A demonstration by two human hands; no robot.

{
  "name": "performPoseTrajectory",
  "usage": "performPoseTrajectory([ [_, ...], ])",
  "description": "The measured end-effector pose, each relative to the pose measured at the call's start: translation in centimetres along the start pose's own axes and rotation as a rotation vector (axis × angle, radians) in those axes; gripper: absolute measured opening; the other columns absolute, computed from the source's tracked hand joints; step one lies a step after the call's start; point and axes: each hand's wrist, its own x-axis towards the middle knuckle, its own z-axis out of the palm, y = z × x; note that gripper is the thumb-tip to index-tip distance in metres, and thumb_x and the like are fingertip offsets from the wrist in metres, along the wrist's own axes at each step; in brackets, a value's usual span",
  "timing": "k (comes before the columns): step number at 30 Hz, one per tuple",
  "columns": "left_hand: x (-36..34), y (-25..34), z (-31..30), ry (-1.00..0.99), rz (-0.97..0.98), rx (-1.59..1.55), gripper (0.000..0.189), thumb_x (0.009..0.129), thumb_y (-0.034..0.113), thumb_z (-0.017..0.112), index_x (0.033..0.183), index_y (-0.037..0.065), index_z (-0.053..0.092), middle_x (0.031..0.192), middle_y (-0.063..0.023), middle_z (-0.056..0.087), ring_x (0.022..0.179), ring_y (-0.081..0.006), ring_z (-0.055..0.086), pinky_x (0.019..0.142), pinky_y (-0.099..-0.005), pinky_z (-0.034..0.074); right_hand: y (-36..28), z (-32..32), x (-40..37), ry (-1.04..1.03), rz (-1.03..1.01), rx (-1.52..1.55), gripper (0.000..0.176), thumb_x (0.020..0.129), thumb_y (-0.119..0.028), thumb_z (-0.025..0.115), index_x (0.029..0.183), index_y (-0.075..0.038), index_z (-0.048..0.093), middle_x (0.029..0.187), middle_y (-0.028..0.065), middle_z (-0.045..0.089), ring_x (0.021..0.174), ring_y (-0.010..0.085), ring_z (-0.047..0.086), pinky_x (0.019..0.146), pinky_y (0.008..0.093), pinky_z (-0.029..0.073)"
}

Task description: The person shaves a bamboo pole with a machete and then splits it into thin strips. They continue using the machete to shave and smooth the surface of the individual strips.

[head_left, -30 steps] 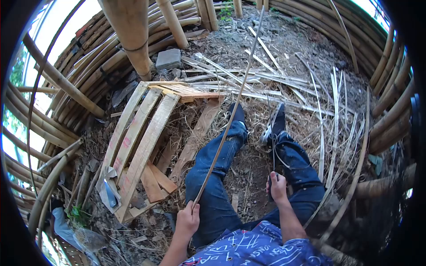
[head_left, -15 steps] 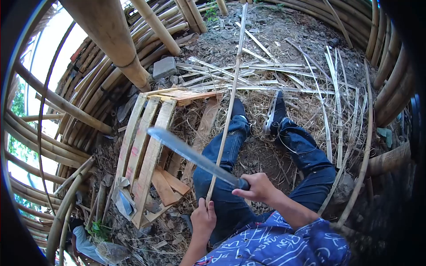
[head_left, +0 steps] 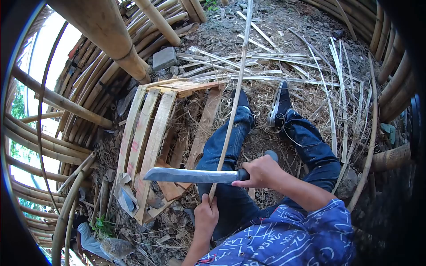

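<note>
My right hand point(head_left: 262, 172) is closed round the dark handle of a machete point(head_left: 195, 175). Its long blade points left and lies across a thin bamboo strip point(head_left: 239, 84), close to the strip's near end; whether it touches cannot be told. In my left hand point(head_left: 207, 214) that near end is gripped between thumb and fingers, just below the blade. From there the strip runs forward over my left leg, up past the top of the view. My legs point(head_left: 310, 142) in blue jeans are stretched out on either side.
A wooden pallet crate point(head_left: 153, 133) stands left of my legs. Split bamboo strips point(head_left: 270, 77) litter the ground beyond my feet. A grey block point(head_left: 164, 58) sits behind the crate. Thick bamboo poles point(head_left: 106, 35) rise at left; another person point(head_left: 88, 239) is partly visible lower left.
The machete has swung from a slanting position to nearly level across the strip, its handle end now showing. My left hand still holds the strip and has hardly moved.
</note>
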Motion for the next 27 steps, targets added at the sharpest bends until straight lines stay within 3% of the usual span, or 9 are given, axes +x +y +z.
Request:
performPoseTrajectory([
  [9, 0.2, -0.4, 0.2, 0.028, 0.007, -0.003, 0.022, 0.093, 0.021, 0.055, 0.083, 0.004, 0.047, 0.062, -0.0245, 0.057, 0.062, -0.0458, 0.059, 0.052, -0.0524, 0.044, 1.5, -0.7, 1.2, 0.029, -0.096, -0.103, 0.074, 0.075, -0.077, 0.051, 0.066, -0.004, 0.060, 0.055, 0.0160, 0.060, 0.054, 0.0327, 0.064, 0.052, 0.0407, 0.051],
  [19, 0.6, -0.5, -0.4, 0.003, 0.014, -0.013, 0.022, 0.091, 0.019, 0.059, 0.082, 0.004, 0.045, 0.061, -0.0214, 0.057, 0.060, -0.0421, 0.060, 0.050, -0.0485, 0.045, 3.0, -0.9, 1.5, 0.118, -0.112, -0.179, 0.067, 0.071, -0.072, 0.062, 0.063, -0.006, 0.055, 0.055, 0.0108, 0.058, 0.052, 0.0291, 0.061, 0.052, 0.0377, 0.049],
  [23, 0.7, -0.7, -0.4, -0.017, -0.016, -0.071, 0.021, 0.093, 0.017, 0.056, 0.083, 0.002, 0.046, 0.062, -0.0249, 0.055, 0.064, -0.0465, 0.058, 0.051, -0.0499, 0.042, 3.4, -0.7, 1.8, 0.160, -0.166, -0.188, 0.072, 0.072, -0.076, 0.057, 0.060, -0.005, 0.054, 0.052, 0.0115, 0.058, 0.047, 0.0280, 0.061, 0.048, 0.0365, 0.048],
  [27, 0.3, -1.6, -0.1, 0.018, 0.007, -0.020, 0.023, 0.091, 0.020, 0.059, 0.082, 0.004, 0.044, 0.059, -0.0211, 0.056, 0.059, -0.0421, 0.060, 0.049, -0.0486, 0.045, 5.5, -1.9, 1.9, 0.238, -0.079, -0.237, 0.067, 0.073, -0.074, 0.059, 0.063, -0.007, 0.055, 0.053, 0.0103, 0.058, 0.049, 0.0264, 0.062, 0.049, 0.0377, 0.048],
])
